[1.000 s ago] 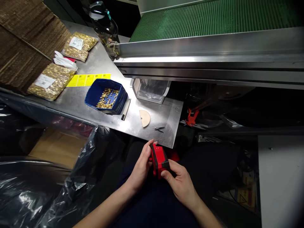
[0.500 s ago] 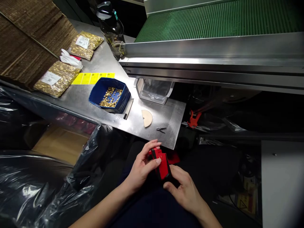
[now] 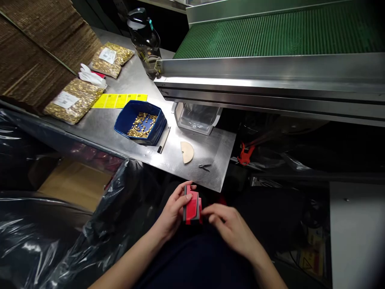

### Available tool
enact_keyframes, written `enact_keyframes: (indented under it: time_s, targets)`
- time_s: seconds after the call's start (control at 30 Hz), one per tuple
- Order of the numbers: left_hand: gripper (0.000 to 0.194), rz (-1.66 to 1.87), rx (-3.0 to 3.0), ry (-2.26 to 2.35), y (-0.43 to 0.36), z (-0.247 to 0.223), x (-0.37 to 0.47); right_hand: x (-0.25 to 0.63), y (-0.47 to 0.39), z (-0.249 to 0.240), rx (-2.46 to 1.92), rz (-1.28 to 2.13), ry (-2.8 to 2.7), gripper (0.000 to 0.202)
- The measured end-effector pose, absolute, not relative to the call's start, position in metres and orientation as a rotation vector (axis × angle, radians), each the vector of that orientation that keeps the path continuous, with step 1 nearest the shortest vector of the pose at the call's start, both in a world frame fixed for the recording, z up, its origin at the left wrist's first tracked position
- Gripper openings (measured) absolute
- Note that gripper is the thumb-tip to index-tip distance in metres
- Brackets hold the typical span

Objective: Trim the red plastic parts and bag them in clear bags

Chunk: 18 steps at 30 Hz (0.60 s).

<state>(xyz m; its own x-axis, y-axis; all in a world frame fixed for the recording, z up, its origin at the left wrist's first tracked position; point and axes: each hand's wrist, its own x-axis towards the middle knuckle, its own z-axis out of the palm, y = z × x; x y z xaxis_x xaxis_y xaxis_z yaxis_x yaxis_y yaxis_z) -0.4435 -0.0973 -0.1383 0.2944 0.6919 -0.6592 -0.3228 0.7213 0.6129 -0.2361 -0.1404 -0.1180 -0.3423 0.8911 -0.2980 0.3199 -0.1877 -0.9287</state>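
A small red and black plastic part (image 3: 191, 208) sits in my left hand (image 3: 172, 212), held over my lap just below the steel table's front edge. My right hand (image 3: 229, 228) lies beside it on the right, fingers curled, with the fingertips right at the part's side. Whether they touch it I cannot tell. On the table (image 3: 126, 132) above stands a blue bin (image 3: 140, 127) with small brass pieces in it.
On the table lie a tan half-disc (image 3: 187, 151), small tweezers (image 3: 205, 166), a clear plastic holder (image 3: 197, 117), yellow labels (image 3: 120, 100) and bags of brass parts (image 3: 72, 100). A green conveyor (image 3: 270, 36) runs at the back right. Black plastic bags (image 3: 60, 233) fill the left.
The red part has turned in my hands and now sits in my left hand alone. My right hand has let go of its underside and drawn slightly to the right.
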Motion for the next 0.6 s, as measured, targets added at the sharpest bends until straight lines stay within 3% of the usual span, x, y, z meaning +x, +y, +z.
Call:
enact_keyframes:
  time_s: [0.13,0.2,0.37,0.6]
  targets:
    - [0.052,0.687,0.439,1.112,-0.09,-0.144,-0.454,-0.238,-0.086,-0.157,-1.795,1.057,-1.58,0.017]
    - [0.05,0.631,0.493,1.107,-0.088,-0.145,-0.46,-0.243,-0.059,-0.178,-1.846,0.943,-1.571,0.022]
    - [0.046,0.556,0.605,1.092,-0.09,-0.146,-0.474,-0.245,-0.035,-0.199,-1.814,0.947,-1.482,0.014]
    - [0.057,0.609,0.587,1.01,-0.042,-0.169,-0.465,-0.257,-0.054,-0.208,-1.644,1.266,-1.07,0.035]
